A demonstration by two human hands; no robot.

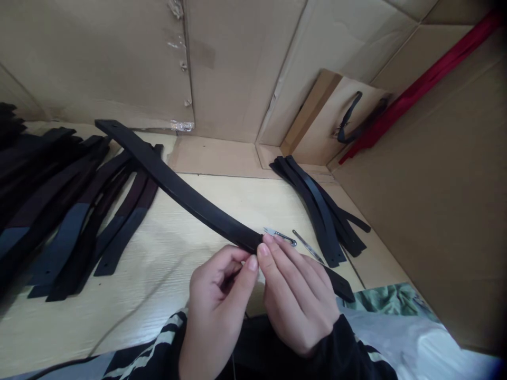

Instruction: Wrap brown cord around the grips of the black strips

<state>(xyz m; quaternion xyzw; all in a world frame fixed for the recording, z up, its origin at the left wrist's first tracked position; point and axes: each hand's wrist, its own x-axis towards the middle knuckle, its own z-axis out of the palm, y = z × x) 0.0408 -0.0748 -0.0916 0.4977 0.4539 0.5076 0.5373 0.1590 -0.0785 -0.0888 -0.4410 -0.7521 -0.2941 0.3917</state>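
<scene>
A long curved black strip [194, 199] slants from the upper left down to the lower right, above the table. Near its middle, my left hand [224, 295] pinches the lower edge between thumb and fingers. Close beside it, my right hand [297, 295] is closed over the same strip, its fingertips touching the top. The strip's far end emerges beyond my right hand. Behind that hand on the table lie small thread snips [283, 236] and a thin metal tool [307, 246].
Many dark strips [67, 211] are heaped at the left. A smaller bunch [317, 206] lies at the right. Cardboard walls [237, 68] enclose the back and right side. A paper bag [320, 116] leans in the corner near a red strip [420, 87]. Green fabric [390, 301] is at lower right.
</scene>
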